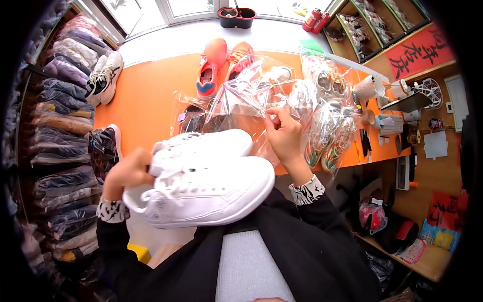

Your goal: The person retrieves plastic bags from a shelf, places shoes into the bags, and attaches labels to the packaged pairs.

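Note:
A pair of white lace-up sneakers [221, 194] is in my left hand [130, 172], whose fingers close around the heel ends. The shoes are held side by side in front of my body, toes pointing right. Beyond them, my right hand [285, 136] pinches the edge of a clear plastic bag [240, 103] over the orange table [143, 95]. Dark shoes [193, 120] lie partly under the plastic, behind the white pair. Coral-red running shoes [206, 78] stand just past the bag.
Bagged sneakers [329, 131] crowd the table's right side near tools and a tape roll [370, 117]. White-and-black sneakers [106, 78] and a dark shoe [106, 146] sit at the left edge. Shelves of plastic-wrapped clothes [63, 146] rise on the left; a wooden desk [427, 176] stands right.

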Demonstrator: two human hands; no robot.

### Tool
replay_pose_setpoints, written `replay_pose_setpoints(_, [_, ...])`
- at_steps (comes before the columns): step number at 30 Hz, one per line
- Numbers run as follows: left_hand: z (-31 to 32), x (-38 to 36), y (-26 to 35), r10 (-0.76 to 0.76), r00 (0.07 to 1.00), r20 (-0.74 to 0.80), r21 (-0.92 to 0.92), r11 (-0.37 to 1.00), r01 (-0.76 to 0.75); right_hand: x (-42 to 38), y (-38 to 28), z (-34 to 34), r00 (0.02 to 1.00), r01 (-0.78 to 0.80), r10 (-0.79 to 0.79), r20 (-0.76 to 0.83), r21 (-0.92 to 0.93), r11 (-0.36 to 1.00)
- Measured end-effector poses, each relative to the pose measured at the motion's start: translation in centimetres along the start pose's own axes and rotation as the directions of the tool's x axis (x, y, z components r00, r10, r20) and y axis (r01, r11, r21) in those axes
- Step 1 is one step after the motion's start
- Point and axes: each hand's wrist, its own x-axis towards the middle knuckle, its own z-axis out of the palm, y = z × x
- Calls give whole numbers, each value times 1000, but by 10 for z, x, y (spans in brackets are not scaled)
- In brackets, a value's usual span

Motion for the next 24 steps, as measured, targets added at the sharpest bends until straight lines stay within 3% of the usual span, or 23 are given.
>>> replay_pose_setpoints(1, [12, 12, 3, -1, 1000, 30, 46, 999, 0, 1, 0, -2, 1000, 9, -9, 12, 10, 1000])
replay_pose_setpoints(5, [51, 30, 9, -52, 991, -120, 34, 998, 56, -1, 12, -9, 991, 126, -129, 46, 67, 990])
replay_pose_setpoints(7, [63, 30, 26, -139, 931, -338, 158, 967, 202, -6, 14, -16, 989, 120, -123, 81, 39, 992])
replay_pose_setpoints(9, [83, 37, 16, -99, 899, -427, 165, 969, 185, -9, 10, -21, 965, 209, -210, 156, 24, 978])
replay_pose_setpoints(11, [106, 47, 22, 123, 830, -544, 465, 868, 176, -12, 5, -8, 970, 192, -201, 139, 79, 978])
replay_pose_setpoints(13, [130, 63, 26, 168, 817, -551, 544, 815, 200, -13, 1, 8, 950, 289, -299, 94, 109, 951])
replay_pose_setpoints(17, [156, 85, 27, 236, 761, -604, 489, 864, 121, -24, -7, 18, 920, 340, -346, 182, 64, 938])
replay_pose_setpoints(20, [162, 85, 26, 173, 633, -755, 258, 965, 44, -28, -8, 2, 896, 419, -414, 161, 7, 908])
replay_pose_setpoints(24, [163, 80, 27, 78, 605, -793, 193, 973, 127, -25, -4, -5, 916, 350, -333, 225, -40, 936])
